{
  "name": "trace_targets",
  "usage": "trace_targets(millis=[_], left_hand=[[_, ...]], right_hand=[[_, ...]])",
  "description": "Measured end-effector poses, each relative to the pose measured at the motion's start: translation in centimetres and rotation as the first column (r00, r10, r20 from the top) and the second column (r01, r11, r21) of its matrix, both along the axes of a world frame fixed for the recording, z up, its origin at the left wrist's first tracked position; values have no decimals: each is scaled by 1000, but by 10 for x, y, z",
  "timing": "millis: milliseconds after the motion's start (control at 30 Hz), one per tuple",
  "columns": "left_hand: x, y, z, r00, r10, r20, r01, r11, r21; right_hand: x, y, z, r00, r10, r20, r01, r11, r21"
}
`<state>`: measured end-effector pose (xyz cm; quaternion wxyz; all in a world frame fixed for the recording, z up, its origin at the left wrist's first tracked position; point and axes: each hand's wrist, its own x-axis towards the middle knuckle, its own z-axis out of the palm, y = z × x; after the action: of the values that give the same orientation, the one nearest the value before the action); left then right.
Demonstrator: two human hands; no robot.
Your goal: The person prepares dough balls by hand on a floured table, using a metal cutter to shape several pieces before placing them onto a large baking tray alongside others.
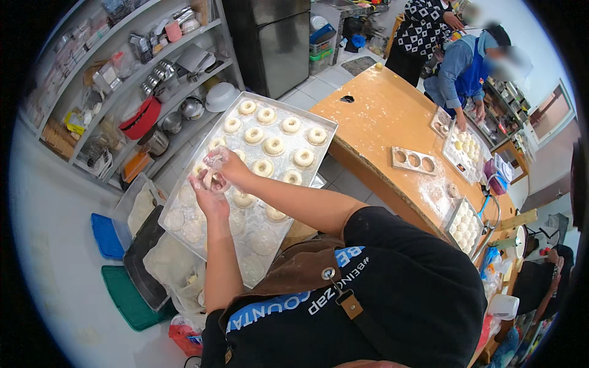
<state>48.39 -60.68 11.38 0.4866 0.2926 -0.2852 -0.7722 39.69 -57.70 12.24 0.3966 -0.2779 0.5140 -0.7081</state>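
Over a large metal tray (313, 115), both of my hands hold a pale dough ring (213, 182). My left hand (208, 197) is curled round its lower side, and my right hand (229, 169) grips it from above and the right. Flour dusts my fingers, which partly cover the ring. Below and beyond my hands, the tray carries rows of shaped dough rings (273, 146). Toward me on the same tray lie flatter dough rounds (264, 243), some without a visible hole.
To the right stands a floured wooden table (368, 98) with a wooden mould (414, 161) and a tray of dough balls (464, 227). A co-worker in a blue apron (469, 76) reaches toward another dough tray (463, 153). Shelves (211, 27) and plastic tubs (142, 202) are at left.
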Motion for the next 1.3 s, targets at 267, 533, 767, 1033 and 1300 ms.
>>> trace_targets(millis=[267, 533, 767, 1033, 1300], left_hand=[[10, -4, 7, 983, -181, -33, 181, 983, 19], [22, -20, -1, 905, -382, 186, 398, 916, -58], [26, -20, 1, 940, -324, 105, 330, 943, -46], [37, -39, -10, 878, -422, 225, 453, 886, -103], [29, -33, -3, 906, -314, 285, 340, 940, -44]], right_hand=[[6, -2, 5, 995, 41, 90, -41, 999, -6], [-1, -4, 3, 988, 157, -7, -156, 987, 29], [-4, -2, 11, 908, 405, -107, -377, 902, 209], [0, -1, 20, 888, 453, -74, -426, 873, 237], [6, -3, 17, 933, 342, 116, -359, 914, 188]])
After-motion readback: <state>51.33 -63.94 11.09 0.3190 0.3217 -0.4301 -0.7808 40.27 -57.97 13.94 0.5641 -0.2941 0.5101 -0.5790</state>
